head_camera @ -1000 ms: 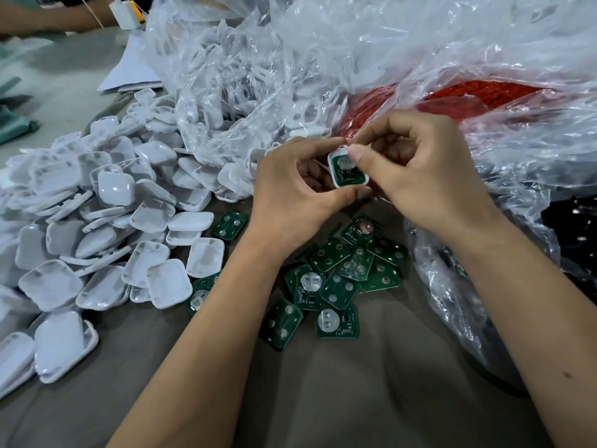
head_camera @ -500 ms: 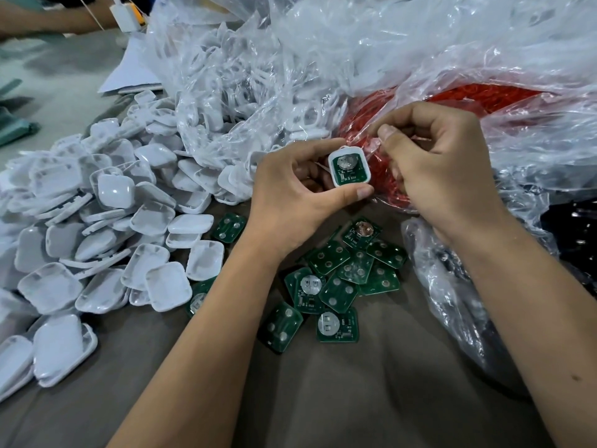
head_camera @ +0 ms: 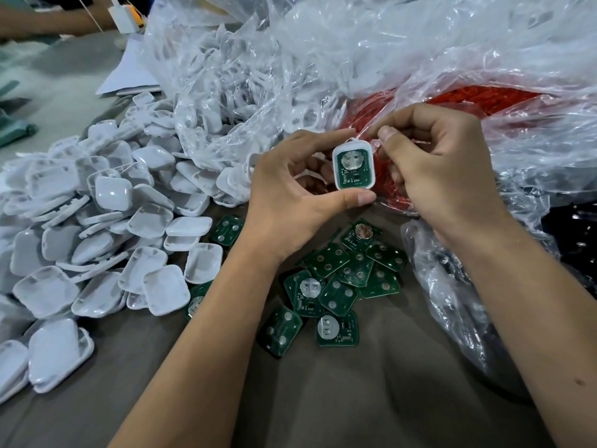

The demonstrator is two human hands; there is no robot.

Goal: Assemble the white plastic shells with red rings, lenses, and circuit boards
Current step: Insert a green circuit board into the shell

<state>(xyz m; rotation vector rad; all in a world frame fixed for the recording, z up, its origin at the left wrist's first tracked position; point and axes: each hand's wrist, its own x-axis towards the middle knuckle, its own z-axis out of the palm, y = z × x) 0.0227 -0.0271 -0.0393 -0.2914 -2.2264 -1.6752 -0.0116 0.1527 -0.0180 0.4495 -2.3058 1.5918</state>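
My left hand (head_camera: 290, 202) grips a white plastic shell (head_camera: 353, 189) between forefinger and thumb, its open side facing me. A green circuit board (head_camera: 352, 166) with a round silver disc sits inside it. My right hand (head_camera: 442, 176) is beside the shell's upper right corner, fingers curled, the thumb tip against the forefinger; I see nothing between them. Red rings (head_camera: 478, 98) fill a clear bag right behind both hands. Loose circuit boards (head_camera: 345, 279) lie on the table below my hands. A heap of empty white shells (head_camera: 106, 227) spreads at the left.
A large crumpled clear bag (head_camera: 245, 79) of white parts stands at the back centre. More plastic film (head_camera: 452, 312) hangs over dark parts at the right. White paper (head_camera: 129, 79) and another person's arm (head_camera: 48, 24) are at the far left.
My right thumb has lifted off the circuit board in the shell, and the hand has drawn back to the shell's upper right corner. My left hand has turned the shell more upright.
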